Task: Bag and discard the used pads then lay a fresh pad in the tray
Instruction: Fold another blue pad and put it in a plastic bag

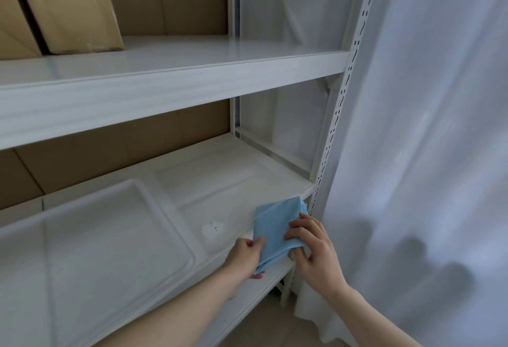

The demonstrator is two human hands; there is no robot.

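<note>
Folded blue pad (277,225) is held at the front right corner of the lower shelf (236,181), pinched at its lower edge by the left hand (243,257) and gripped by the right hand (313,250). White tray (165,225) sits just left, apart.

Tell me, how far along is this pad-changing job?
The white tray on the lower shelf looks bare, so the used pads seem already gone. In hand: the left hand and right hand both hold a folded blue pad beside the tray. Left: unfolding it and laying it inside.
</note>
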